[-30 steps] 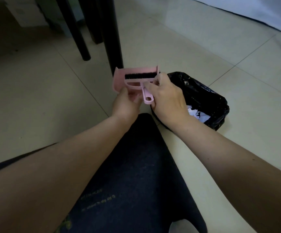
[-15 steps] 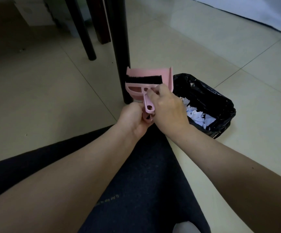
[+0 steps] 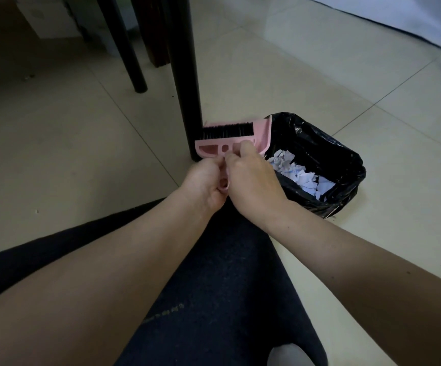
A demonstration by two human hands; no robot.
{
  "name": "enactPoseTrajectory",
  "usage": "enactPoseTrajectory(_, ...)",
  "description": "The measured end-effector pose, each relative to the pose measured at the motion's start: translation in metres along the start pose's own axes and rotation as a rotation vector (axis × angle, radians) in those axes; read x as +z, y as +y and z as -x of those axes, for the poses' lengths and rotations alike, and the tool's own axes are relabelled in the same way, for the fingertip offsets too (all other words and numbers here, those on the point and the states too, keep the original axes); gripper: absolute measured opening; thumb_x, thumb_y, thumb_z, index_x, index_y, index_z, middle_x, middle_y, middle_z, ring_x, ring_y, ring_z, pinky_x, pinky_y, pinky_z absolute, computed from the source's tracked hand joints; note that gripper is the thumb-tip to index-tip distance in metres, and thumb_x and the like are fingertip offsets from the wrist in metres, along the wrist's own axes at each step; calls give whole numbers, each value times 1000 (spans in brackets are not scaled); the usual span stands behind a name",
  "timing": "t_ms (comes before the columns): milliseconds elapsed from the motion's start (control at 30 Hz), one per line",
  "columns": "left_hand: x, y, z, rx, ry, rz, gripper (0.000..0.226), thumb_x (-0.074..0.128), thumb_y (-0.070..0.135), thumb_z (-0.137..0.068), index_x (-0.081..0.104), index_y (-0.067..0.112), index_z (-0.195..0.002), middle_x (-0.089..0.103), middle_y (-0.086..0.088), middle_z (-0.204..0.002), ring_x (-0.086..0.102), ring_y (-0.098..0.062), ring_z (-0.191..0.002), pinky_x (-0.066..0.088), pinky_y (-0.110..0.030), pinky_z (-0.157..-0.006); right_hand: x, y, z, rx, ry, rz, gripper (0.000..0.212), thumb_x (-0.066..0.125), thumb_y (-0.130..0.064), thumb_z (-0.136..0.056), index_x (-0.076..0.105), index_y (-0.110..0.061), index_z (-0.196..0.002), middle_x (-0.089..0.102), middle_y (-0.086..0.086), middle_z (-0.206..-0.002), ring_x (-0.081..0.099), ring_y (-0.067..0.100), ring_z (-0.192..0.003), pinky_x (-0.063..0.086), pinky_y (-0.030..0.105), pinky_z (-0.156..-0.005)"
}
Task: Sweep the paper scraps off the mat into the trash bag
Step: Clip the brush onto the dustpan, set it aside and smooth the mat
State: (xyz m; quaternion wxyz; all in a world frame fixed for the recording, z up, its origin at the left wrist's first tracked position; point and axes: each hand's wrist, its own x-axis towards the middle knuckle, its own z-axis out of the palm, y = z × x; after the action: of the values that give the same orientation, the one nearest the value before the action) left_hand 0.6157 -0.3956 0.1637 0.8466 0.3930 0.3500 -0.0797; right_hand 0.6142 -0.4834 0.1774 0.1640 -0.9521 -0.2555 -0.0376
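A small pink brush (image 3: 214, 147) with black bristles lies nested in a pink dustpan (image 3: 263, 133), held above the floor in front of me. My left hand (image 3: 204, 184) grips the pink handles from below. My right hand (image 3: 251, 178) pinches the brush at its base, just above the left hand. Right of the hands stands an open black trash bag (image 3: 327, 154) with white paper scraps (image 3: 302, 177) inside. No mat is in view.
A thick black table leg (image 3: 185, 75) stands directly behind the dustpan, with a thinner leg (image 3: 129, 54) further left. My knee in dark trousers (image 3: 227, 286) fills the bottom centre. Beige floor tiles (image 3: 55, 154) spread all around.
Both hands with the brush and dustpan have sunk lower toward my knee. The left hand has slid down onto the handles. The view has tilted, so more scraps show in the bag.
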Motion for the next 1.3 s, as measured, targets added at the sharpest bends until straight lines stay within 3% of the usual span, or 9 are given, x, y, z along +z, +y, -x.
enactPoseTrajectory(233, 3, -9, -7, 15, 77, -72, 24, 56, 7, -93, 63, 8, -116, 67, -15, -108, 64, -24, -83, 52, -38, -84, 4, 6, 2, 267, 78, -302, 24, 49, -14, -89, 69, -6, -99, 37, 0, -100, 53, 24, -91, 46, 29, -80)
enactPoseTrajectory(333, 8, -12, -5, 31, 83, -68, 31, 61, 11, -91, 62, 6, -122, 69, -12, -115, 68, -24, -96, 57, -33, -77, 12, 8, 4, 295, 97, -323, 21, 46, -14, -92, 65, -7, -99, 32, -5, -95, 44, 11, -75, 40, 19, -63)
enactPoseTrajectory(400, 9, -16, -4, 27, 79, -41, 30, 64, 12, -90, 65, 5, -119, 70, -13, -112, 69, -23, -101, 57, -33, -83, 14, 8, 5, 331, 77, -377, 23, 45, -15, -93, 59, -8, -110, 42, -5, -100, 47, 5, -80, 32, 11, -62)
enactPoseTrajectory(500, 8, -19, 1, 31, 94, -7, 22, 61, 10, -92, 67, 3, -111, 71, -14, -108, 69, -25, -101, 56, -35, -88, 19, 4, 8, 283, 14, -294, 30, 44, -15, -93, 54, -5, -120, 49, 14, -118, 51, 28, -105, 32, 26, -75)
enactPoseTrajectory(667, 7, -22, 1, 59, 142, -83, 25, 63, 13, -90, 67, 4, -114, 72, -12, -102, 69, -24, -92, 58, -35, -76, 18, 6, 7, 380, 50, -207, 28, 40, -24, -97, 59, -8, -109, 58, 13, -108, 57, 32, -92, 32, 31, -67)
enactPoseTrajectory(867, 10, -25, 1, 70, 144, -158, 12, 63, 18, -91, 69, 7, -93, 70, -9, -82, 68, -22, -73, 56, -31, -63, 18, 17, 1, 405, 131, -293, 20, 48, -26, -94, 55, -12, -81, 62, 12, -95, 58, 31, -89, 39, 34, -68)
enactPoseTrajectory(1033, 17, -17, 5, 66, 155, -158, 9, 58, 4, -91, 66, 4, -89, 67, -7, -76, 65, -17, -65, 56, -24, -57, 13, 7, 16, 331, 19, -269, 35, 41, -22, -97, 40, -13, -131, 52, 13, -122, 56, 35, -103, 40, 38, -77)
enactPoseTrajectory(1200, 25, -9, 7, -22, 76, -106, 9, 60, 6, -90, 64, 5, -81, 67, -6, -75, 65, -14, -65, 55, -26, -65, -8, 10, 11, 239, 11, -150, 27, 50, -21, -87, 50, -7, -110, 62, 14, -106, 60, 36, -98, 44, 39, -75)
enactPoseTrajectory(1300, 37, -8, 16, -69, 55, -214, 14, 64, 13, -86, 62, 13, -73, 64, 2, -65, 61, -9, -63, 47, -22, -57, -22, 20, 6, 227, 78, -56, 22, 53, -14, -84, 52, -8, -104, 65, 14, -95, 62, 37, -90, 42, 37, -68)
